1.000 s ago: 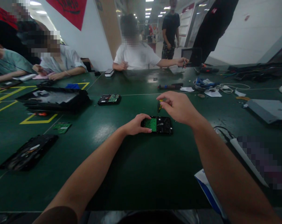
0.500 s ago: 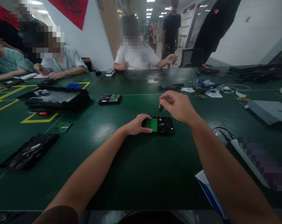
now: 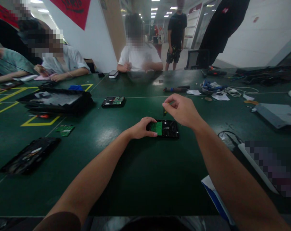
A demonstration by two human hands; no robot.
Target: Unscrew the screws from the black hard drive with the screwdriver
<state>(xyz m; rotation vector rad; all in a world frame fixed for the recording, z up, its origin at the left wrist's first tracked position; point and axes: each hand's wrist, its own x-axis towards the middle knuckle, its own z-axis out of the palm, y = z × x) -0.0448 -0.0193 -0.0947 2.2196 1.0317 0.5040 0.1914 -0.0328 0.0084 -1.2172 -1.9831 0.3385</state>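
A black hard drive point(image 3: 168, 129) with a green circuit board on top lies on the dark green table point(image 3: 140, 173) in front of me. My left hand point(image 3: 141, 127) grips its left end, fingers curled over the near and far edges. My right hand point(image 3: 182, 110) hovers just above the drive's far edge, pinching a small yellow-and-black screwdriver point(image 3: 165, 111) that points down at the drive.
A second hard drive point(image 3: 113, 101) lies farther left, beside a black tray point(image 3: 55, 102). A loose green board point(image 3: 64, 130) and a black panel point(image 3: 27, 156) sit at left. Cables, papers point(image 3: 217, 89) and a grey box point(image 3: 277, 114) are at right. Other people sit along the far edges.
My right hand shifted slightly with the screwdriver above the drive. The seated person opposite pulled their outstretched arm back in. My left hand stayed on the drive.
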